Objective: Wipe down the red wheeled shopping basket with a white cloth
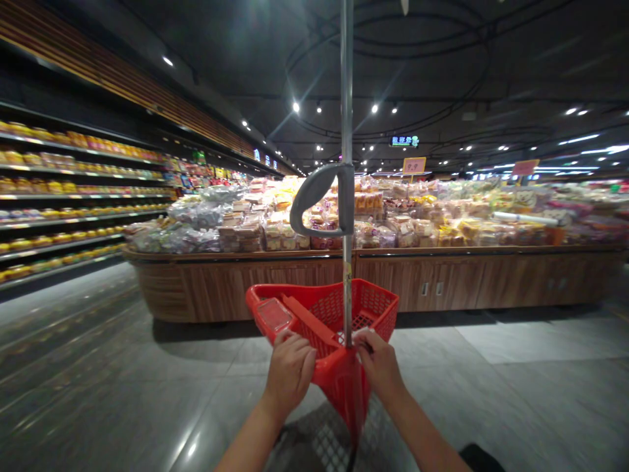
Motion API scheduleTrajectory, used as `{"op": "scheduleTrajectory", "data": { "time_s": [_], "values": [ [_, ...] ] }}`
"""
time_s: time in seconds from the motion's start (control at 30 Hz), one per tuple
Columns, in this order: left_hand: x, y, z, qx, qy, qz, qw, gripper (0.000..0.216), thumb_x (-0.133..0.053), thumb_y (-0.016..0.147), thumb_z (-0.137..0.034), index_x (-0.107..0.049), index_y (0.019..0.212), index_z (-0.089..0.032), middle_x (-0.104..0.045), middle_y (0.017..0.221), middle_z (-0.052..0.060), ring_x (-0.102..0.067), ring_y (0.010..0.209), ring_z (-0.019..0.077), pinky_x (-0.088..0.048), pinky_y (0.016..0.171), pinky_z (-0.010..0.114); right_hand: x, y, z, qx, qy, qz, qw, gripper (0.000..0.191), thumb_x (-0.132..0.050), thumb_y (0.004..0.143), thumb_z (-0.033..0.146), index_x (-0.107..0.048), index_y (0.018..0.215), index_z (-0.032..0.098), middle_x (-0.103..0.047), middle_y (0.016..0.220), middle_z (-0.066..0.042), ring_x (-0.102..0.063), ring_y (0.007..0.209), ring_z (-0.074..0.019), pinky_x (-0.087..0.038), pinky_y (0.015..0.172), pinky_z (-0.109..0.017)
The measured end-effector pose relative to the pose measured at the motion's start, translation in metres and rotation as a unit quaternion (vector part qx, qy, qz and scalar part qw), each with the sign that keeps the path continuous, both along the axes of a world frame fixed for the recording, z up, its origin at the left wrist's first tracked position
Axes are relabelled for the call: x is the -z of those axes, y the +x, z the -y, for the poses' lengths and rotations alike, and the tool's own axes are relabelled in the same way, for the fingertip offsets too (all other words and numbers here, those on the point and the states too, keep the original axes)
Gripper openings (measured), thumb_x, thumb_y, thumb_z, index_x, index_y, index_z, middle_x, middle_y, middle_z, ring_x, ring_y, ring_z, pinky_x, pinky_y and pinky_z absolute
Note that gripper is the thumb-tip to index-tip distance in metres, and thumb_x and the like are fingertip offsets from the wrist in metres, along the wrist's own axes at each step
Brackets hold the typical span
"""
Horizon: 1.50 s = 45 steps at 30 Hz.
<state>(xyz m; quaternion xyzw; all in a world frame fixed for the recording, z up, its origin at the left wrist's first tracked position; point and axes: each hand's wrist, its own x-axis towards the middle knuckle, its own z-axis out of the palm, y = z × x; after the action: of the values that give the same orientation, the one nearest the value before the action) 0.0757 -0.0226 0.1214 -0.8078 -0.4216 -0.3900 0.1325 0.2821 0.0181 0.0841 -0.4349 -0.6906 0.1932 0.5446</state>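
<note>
A red plastic shopping cart (307, 314) with a perforated basket stands right in front of me, low in the middle of the view. My left hand (289, 367) is closed over its near rim, left of the centre. On the other side of the pole, my right hand (374, 359) is closed on the near rim, fingers bent in towards the pole. The upright metal pole (346, 111) rises from the cart's near edge past the top of the view. A grey loop-shaped handle (295, 213) is fixed partway up it. The basket floor shows through its grid.
Ahead runs a wood-panelled display counter (295, 278) heaped with packaged foods (240, 226). A yellow price sign (413, 166) stands above it. Along the left, wall shelves (73, 187) hold rows of jars. Grey tiled floor (196, 367) surrounds the cart.
</note>
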Motion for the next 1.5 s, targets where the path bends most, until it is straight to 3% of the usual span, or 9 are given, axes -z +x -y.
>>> {"op": "scheduleTrajectory", "data": {
  "time_s": [0.23,0.43,0.67,0.8,0.97,1.07,1.17,1.27,1.5],
  "values": [
    [-0.003,-0.011,-0.011,0.022,-0.019,0.006,1.000,0.038,-0.027,0.089,-0.021,-0.051,0.061,-0.019,-0.054,0.063,0.000,-0.048,0.069,0.0138,-0.034,0.083,0.035,-0.002,0.002,-0.006,0.045,-0.013,0.018,0.999,0.017,-0.046,0.076,0.015,-0.063,0.075,0.021,-0.065,0.073,-0.002,-0.060,0.072,-0.0190,-0.044,0.067,-0.028],
    [-0.003,-0.017,-0.017,0.038,-0.037,0.008,0.999,0.040,-0.024,0.090,-0.022,-0.051,0.061,-0.019,-0.054,0.067,0.001,-0.048,0.073,0.0142,-0.034,0.084,0.034,-0.003,-0.009,0.004,0.022,0.030,0.023,0.999,0.020,-0.046,0.075,0.012,-0.063,0.076,0.021,-0.065,0.078,-0.002,-0.059,0.079,-0.0182,-0.043,0.074,-0.029],
    [-0.010,-0.030,-0.023,0.043,-0.058,-0.017,0.997,0.037,-0.025,0.089,-0.021,-0.052,0.064,-0.019,-0.056,0.073,0.001,-0.050,0.078,0.0138,-0.037,0.083,0.032,0.005,0.028,-0.019,0.023,-0.063,-0.129,0.989,0.021,-0.054,0.076,0.029,-0.066,0.087,0.016,-0.070,0.082,-0.007,-0.064,0.075,-0.0209,-0.050,0.068,-0.032],
    [-0.022,-0.024,-0.011,-0.023,-0.032,-0.040,0.998,0.033,-0.030,0.088,-0.021,-0.057,0.068,-0.019,-0.061,0.080,0.003,-0.053,0.083,0.0153,-0.038,0.087,0.034,0.000,0.035,-0.014,0.061,0.007,-0.119,0.991,0.026,-0.055,0.077,0.030,-0.069,0.094,0.017,-0.067,0.100,-0.010,-0.061,0.093,-0.0228,-0.047,0.084,-0.037],
    [-0.018,0.023,0.011,-0.143,0.026,-0.038,0.989,0.022,-0.044,0.085,-0.032,-0.062,0.085,-0.019,-0.066,0.090,0.006,-0.056,0.091,0.0215,-0.030,0.096,0.045,0.008,-0.004,0.011,-0.014,0.061,-0.032,0.998,0.028,-0.049,0.079,0.016,-0.070,0.096,0.023,-0.068,0.100,-0.006,-0.061,0.097,-0.0204,-0.046,0.090,-0.038],
    [-0.009,0.045,0.010,-0.201,0.026,-0.073,0.977,0.028,-0.044,0.084,-0.036,-0.062,0.073,-0.018,-0.066,0.071,0.006,-0.059,0.073,0.0216,-0.032,0.091,0.048,0.019,-0.010,0.014,-0.026,0.071,0.002,0.997,0.036,-0.047,0.076,0.009,-0.069,0.101,0.024,-0.069,0.101,-0.005,-0.060,0.098,-0.0206,-0.045,0.091,-0.039],
    [-0.003,0.044,-0.001,-0.248,0.030,-0.111,0.962,0.039,-0.040,0.085,-0.039,-0.061,0.061,-0.017,-0.063,0.058,0.007,-0.058,0.063,0.0214,-0.035,0.082,0.045,0.028,0.003,0.008,0.001,0.043,0.013,0.999,0.034,-0.048,0.074,0.009,-0.070,0.097,0.023,-0.069,0.098,-0.006,-0.062,0.095,-0.0220,-0.047,0.089,-0.040],
    [-0.001,0.032,-0.011,-0.245,0.030,-0.125,0.961,0.039,-0.039,0.087,-0.040,-0.062,0.063,-0.018,-0.064,0.059,0.007,-0.058,0.063,0.0216,-0.035,0.076,0.042,0.030,0.009,0.006,0.031,0.008,0.006,0.999,0.028,-0.049,0.078,0.014,-0.070,0.093,0.022,-0.070,0.095,-0.007,-0.064,0.091,-0.0222,-0.048,0.085,-0.039],
    [0.001,0.006,-0.019,-0.200,0.031,-0.127,0.971,0.032,-0.044,0.085,-0.038,-0.061,0.065,-0.020,-0.062,0.061,0.005,-0.055,0.067,0.0212,-0.032,0.073,0.039,0.017,-0.008,0.007,-0.028,0.011,0.043,0.999,0.026,-0.049,0.079,0.013,-0.071,0.089,0.024,-0.070,0.088,-0.004,-0.063,0.084,-0.0200,-0.048,0.077,-0.031]
  ]
}}
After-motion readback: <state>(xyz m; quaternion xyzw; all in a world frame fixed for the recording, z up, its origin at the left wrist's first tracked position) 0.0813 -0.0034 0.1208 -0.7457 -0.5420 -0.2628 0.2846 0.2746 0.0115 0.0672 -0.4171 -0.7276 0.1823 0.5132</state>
